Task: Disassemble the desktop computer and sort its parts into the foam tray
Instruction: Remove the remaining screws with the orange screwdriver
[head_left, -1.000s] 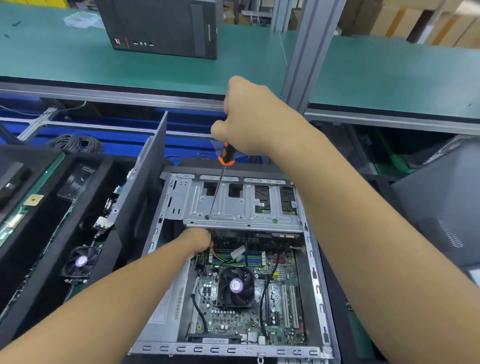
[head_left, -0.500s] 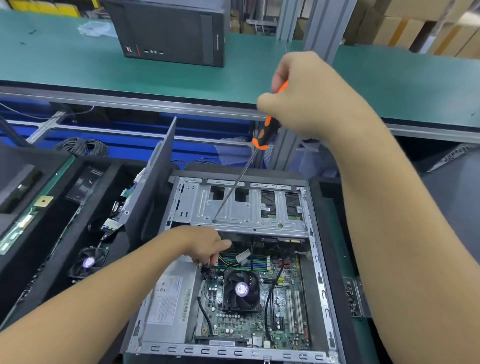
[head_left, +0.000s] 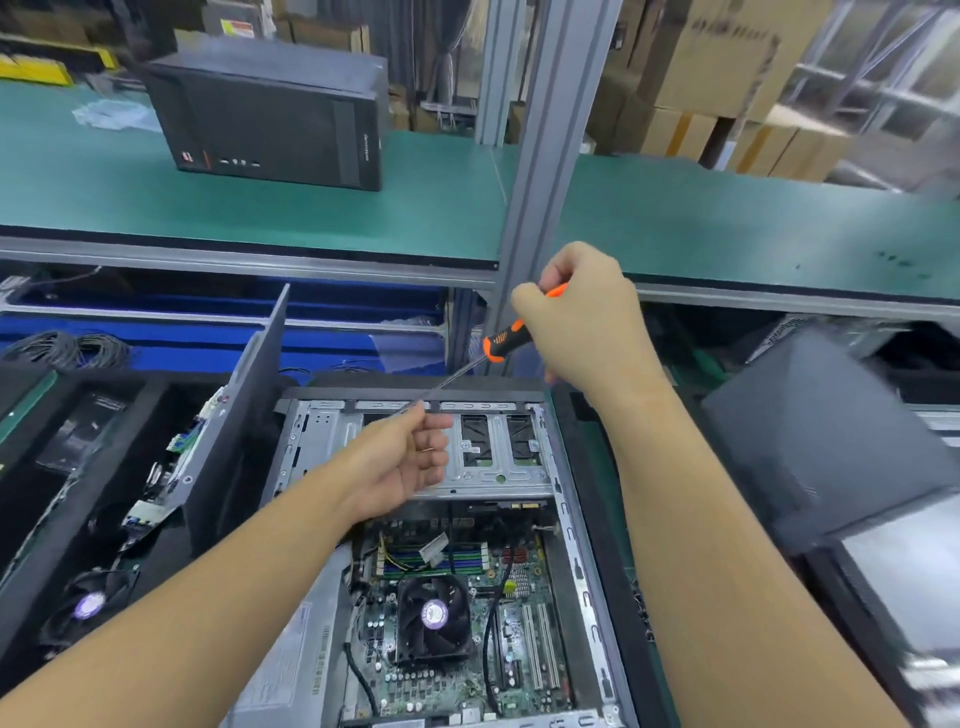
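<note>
The open desktop case (head_left: 574, 525) lies flat in front of me, with its silver drive cage (head_left: 488, 470) at the far end and the motherboard (head_left: 524, 649) with a black CPU fan (head_left: 434, 616) nearer. My right hand (head_left: 587, 322) grips an orange-and-black screwdriver (head_left: 501, 343) above the case's far edge, shaft slanting down to the left. My left hand (head_left: 400, 462) is raised over the drive cage, palm up, thumb and forefinger pinching the shaft's tip. Whether a screw sits there I cannot tell. The black foam tray (head_left: 47, 551) lies at the left.
A grey side panel (head_left: 239, 415) stands upright between case and tray. The tray holds a small fan (head_left: 88, 605) and circuit boards (head_left: 171, 473). Another black tower (head_left: 270, 114) stands on the green shelf (head_left: 727, 223). A metal post (head_left: 540, 182) rises behind the case. Dark covers (head_left: 831, 441) lie at the right.
My right hand lifted the screwdriver off the drive cage and tilted it. My left hand rose from beside the motherboard and took the shaft's tip. The camera tilted upward.
</note>
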